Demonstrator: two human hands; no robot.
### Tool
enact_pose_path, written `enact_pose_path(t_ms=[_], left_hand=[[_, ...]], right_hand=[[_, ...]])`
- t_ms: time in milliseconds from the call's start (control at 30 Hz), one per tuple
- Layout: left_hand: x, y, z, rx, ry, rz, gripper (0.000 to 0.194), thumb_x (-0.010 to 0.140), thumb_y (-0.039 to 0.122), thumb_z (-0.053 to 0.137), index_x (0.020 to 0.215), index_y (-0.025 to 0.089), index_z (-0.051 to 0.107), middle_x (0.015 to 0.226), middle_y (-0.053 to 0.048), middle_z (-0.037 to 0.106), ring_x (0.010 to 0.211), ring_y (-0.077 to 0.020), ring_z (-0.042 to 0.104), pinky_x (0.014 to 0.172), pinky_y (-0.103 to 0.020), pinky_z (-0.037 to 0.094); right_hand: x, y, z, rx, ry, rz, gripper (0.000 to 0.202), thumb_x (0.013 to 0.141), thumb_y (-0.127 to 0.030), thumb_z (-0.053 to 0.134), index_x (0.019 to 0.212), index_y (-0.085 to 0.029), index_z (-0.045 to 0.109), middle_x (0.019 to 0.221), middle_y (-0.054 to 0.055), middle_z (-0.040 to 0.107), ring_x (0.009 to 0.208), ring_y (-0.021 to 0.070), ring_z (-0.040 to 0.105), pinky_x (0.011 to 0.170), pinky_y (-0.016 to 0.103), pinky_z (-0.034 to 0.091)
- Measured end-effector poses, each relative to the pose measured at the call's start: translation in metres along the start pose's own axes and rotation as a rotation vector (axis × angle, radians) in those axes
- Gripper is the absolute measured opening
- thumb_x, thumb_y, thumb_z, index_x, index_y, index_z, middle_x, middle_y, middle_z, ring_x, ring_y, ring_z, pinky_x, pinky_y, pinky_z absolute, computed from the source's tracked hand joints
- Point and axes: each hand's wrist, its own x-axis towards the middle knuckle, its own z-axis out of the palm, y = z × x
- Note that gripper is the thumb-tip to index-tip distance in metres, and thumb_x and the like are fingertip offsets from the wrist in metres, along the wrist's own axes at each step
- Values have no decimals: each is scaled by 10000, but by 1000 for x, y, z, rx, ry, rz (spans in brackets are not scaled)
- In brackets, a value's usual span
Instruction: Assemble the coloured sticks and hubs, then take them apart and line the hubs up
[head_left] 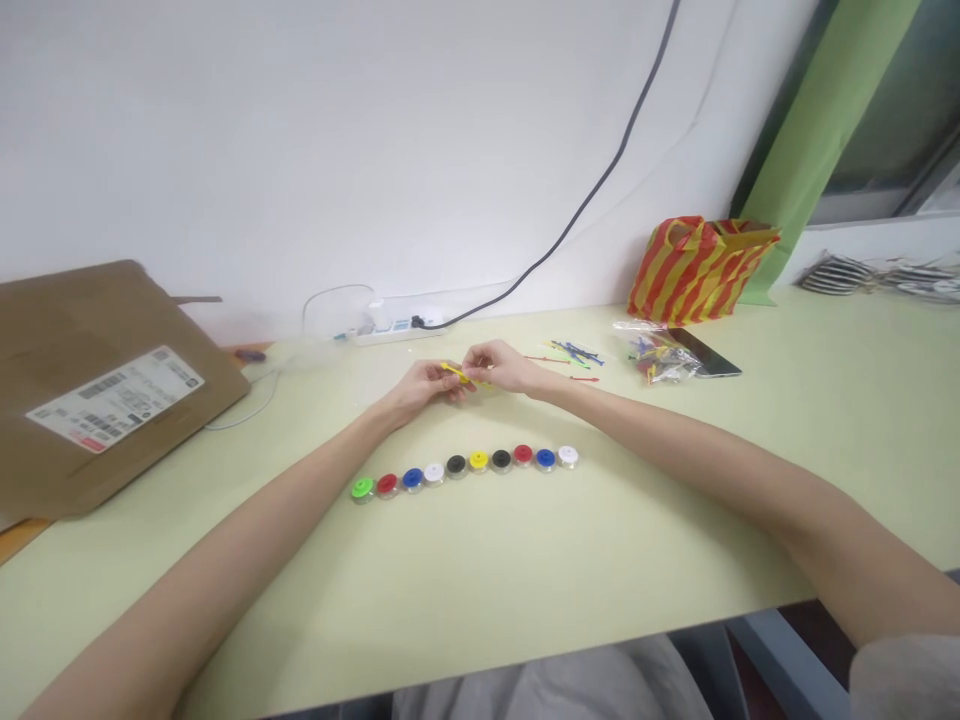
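One brown cardboard box [97, 330] is seen at the left, with a white label [116, 398] stuck on its face. To its right, a power strip [397, 325] is set at the far edge of the tabletop [480, 570], against the wall, and a thick black cable [585, 205] is plugged into it. In the near middle, ten small round pots [478, 461] are lined up in a slightly uneven row; from left to right they are topped in green, red, blue, white, black, yellow, black, red, blue and white. Beyond the row, a thin yellow piece [452, 371] is grasped in the fingers of the left hand [424, 390] and is pinched at its right part by the fingers of the right hand [496, 367]. Farther right, thin coloured sticks [577, 353] are scattered, mostly blue, red and green. Beside them, a clear bag [664, 360] of coloured pieces is laid by a flat black device [705, 353]. Behind these, a red and yellow striped bag [697, 270] is stood near the green curtain [825, 130].
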Motion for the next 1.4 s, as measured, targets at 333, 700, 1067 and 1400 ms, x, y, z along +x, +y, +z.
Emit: enact_pose_path(t_ms=[333,700,1067,1400], left_hand=[[0,-5,-2,0,-37,11,437,757,473,882,947,94,774,906,-150,783,678,-166,692,678,-284,565],[-2,-7,-3,27,-37,5,430,756,457,888,946,82,795,846,-164,788,718,-204,731,664,-272,539],[-3,-5,-1,25,17,-4,441,806,512,838,987,112,806,975,-182,798,833,-231,753,760,-311,566],[-4,3,5,-29,79,-31,570,891,596,721,1147,88,749,970,-204,789,761,-215,735,733,-326,563]], right_hand=[[-1,3,6,-29,78,14,165,817,-313,673,799,-152,641,724,14,667,660,131,570,632,261,431],[-1,5,10,-299,133,66,165,797,-223,691,744,-178,542,711,-29,589,670,126,513,613,250,358],[-4,-26,0,-578,40,-77,62,856,-94,665,893,-142,675,943,62,699,833,154,599,748,254,423],[-3,-51,-44,-715,-16,-5,98,844,-82,652,871,-137,729,871,57,747,757,145,626,663,241,407]])
